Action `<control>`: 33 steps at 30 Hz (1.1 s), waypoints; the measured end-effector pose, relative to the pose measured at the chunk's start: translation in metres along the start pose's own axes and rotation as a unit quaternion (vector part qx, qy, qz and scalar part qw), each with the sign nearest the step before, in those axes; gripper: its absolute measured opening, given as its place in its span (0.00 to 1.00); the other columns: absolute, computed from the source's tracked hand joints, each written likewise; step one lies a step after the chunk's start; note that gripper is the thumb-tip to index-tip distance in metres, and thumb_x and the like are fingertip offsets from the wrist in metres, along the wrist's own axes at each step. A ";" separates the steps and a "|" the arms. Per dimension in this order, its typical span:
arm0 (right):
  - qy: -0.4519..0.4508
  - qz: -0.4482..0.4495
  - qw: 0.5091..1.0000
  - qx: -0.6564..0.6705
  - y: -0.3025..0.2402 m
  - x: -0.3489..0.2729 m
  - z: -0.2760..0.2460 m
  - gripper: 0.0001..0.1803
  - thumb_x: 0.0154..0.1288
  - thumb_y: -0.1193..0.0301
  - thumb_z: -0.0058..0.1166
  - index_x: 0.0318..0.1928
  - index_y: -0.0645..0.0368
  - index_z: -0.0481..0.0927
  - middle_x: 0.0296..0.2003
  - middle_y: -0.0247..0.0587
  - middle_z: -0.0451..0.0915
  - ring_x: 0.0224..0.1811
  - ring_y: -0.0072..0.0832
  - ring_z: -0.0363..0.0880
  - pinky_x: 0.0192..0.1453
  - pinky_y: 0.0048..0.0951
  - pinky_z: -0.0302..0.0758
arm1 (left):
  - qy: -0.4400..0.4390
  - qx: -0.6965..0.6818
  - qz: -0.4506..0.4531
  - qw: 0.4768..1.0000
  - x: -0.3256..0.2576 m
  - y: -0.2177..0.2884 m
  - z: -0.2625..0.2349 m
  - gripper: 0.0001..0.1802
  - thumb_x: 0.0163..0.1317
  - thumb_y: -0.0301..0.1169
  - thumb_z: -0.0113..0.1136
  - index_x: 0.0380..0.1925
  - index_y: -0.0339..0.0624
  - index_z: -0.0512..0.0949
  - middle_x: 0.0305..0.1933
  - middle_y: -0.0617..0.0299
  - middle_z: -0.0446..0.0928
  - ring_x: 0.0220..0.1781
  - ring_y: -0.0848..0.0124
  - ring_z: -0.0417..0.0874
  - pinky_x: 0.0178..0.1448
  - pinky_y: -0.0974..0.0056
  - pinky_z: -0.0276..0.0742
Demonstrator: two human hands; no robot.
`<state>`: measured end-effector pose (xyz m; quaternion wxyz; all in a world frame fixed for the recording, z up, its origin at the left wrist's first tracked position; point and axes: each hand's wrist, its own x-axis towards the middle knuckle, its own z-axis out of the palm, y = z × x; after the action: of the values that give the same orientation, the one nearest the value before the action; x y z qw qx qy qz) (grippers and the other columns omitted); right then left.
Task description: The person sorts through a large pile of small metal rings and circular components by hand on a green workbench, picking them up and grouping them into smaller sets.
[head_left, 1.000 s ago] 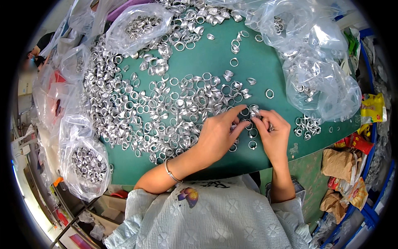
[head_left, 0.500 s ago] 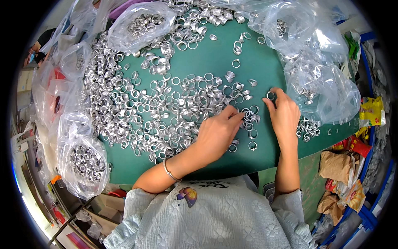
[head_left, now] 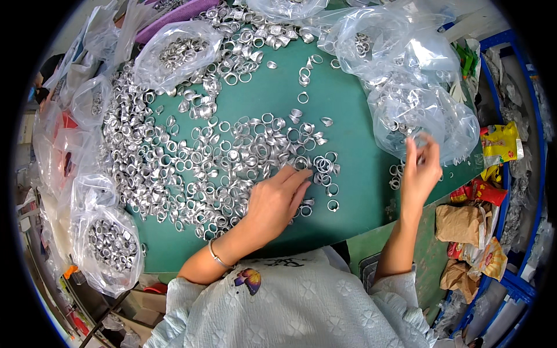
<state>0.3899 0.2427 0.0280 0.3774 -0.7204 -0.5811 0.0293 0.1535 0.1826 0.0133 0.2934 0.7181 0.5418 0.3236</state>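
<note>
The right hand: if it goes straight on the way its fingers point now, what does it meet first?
Probably the clear plastic bag of metal rings just beyond the right hand. The fingers point up towards it, though the hand's height above the table is unclear.

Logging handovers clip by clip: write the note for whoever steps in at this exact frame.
Left hand: flat on the silver rings spread over the green mat, fingertips at the heap's right edge.
Right hand: lifted beside the clear bag of rings; motion-blurred, so a ring in it cannot be confirmed.
Done: several bags around the mat hold rings.
Left: a large loose heap remains on the mat.
</note>
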 end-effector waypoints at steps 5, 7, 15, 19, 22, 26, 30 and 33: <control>0.000 -0.082 0.990 -0.112 0.017 0.016 0.033 0.09 0.59 0.71 0.53 0.34 0.66 0.74 0.13 0.45 0.67 0.13 0.34 0.61 0.20 0.32 0.62 | 0.005 0.023 0.014 1.000 -0.001 0.002 0.001 0.10 0.53 0.23 0.58 0.37 0.38 0.77 0.27 0.58 0.74 0.20 0.62 0.74 0.24 0.62 0.69; -0.074 -0.023 0.992 -0.095 -0.003 0.004 0.018 0.09 0.58 0.71 0.54 0.34 0.65 0.76 0.13 0.44 0.68 0.13 0.31 0.62 0.20 0.30 0.62 | 0.021 0.031 0.008 0.999 -0.008 -0.007 -0.002 0.10 0.53 0.23 0.57 0.37 0.38 0.77 0.36 0.58 0.76 0.22 0.62 0.77 0.25 0.64 0.72; -0.325 -0.151 0.929 0.097 -0.060 -0.057 0.034 0.12 0.50 0.70 0.61 0.37 0.57 0.79 0.24 0.43 0.77 0.18 0.34 0.72 0.22 0.32 0.68 | -0.060 0.161 0.012 0.985 -0.021 -0.018 -0.005 0.12 0.48 0.23 0.57 0.37 0.40 0.77 0.53 0.59 0.72 0.25 0.63 0.80 0.26 0.64 0.75; -0.297 -0.214 0.929 0.057 -0.055 -0.068 0.041 0.07 0.52 0.69 0.59 0.32 0.56 0.79 0.24 0.40 0.78 0.22 0.38 0.76 0.23 0.35 0.69 | -0.069 0.132 -0.005 0.989 -0.043 -0.022 -0.019 0.14 0.47 0.22 0.57 0.37 0.42 0.77 0.50 0.60 0.73 0.27 0.62 0.80 0.28 0.63 0.76; -0.276 -0.181 0.944 0.002 -0.043 -0.062 0.036 0.05 0.52 0.71 0.58 0.30 0.56 0.78 0.24 0.39 0.77 0.21 0.37 0.76 0.23 0.34 0.69 | -0.051 0.108 -0.031 0.992 -0.057 -0.025 -0.031 0.14 0.48 0.21 0.57 0.37 0.43 0.77 0.48 0.61 0.74 0.28 0.62 0.80 0.29 0.63 0.76; -0.261 -0.170 0.950 0.017 -0.064 -0.055 0.040 0.04 0.51 0.75 0.57 0.30 0.55 0.79 0.23 0.38 0.77 0.20 0.36 0.75 0.22 0.32 0.68 | -0.030 0.099 -0.049 0.993 -0.065 -0.027 -0.035 0.12 0.48 0.21 0.57 0.36 0.43 0.77 0.46 0.62 0.76 0.28 0.62 0.80 0.28 0.63 0.75; -0.276 -0.250 0.928 -0.019 -0.078 -0.051 0.070 0.10 0.50 0.76 0.56 0.36 0.55 0.77 0.23 0.40 0.77 0.22 0.40 0.76 0.24 0.36 0.69 | -0.003 0.098 -0.039 0.994 -0.062 -0.026 -0.032 0.11 0.50 0.21 0.57 0.35 0.43 0.77 0.45 0.61 0.75 0.25 0.63 0.79 0.26 0.64 0.74; -0.317 -0.245 0.913 -0.075 -0.084 -0.046 0.069 0.13 0.50 0.74 0.57 0.39 0.56 0.75 0.27 0.41 0.78 0.26 0.42 0.77 0.25 0.39 0.69 | 0.016 0.074 -0.052 0.996 -0.060 -0.022 -0.034 0.11 0.51 0.21 0.56 0.36 0.43 0.77 0.43 0.61 0.75 0.21 0.64 0.78 0.24 0.64 0.73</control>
<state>0.2737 0.2420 0.0088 0.1139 -0.5348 -0.8287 0.1189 0.1017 0.1323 0.0091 0.2470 0.7034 0.6058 0.2779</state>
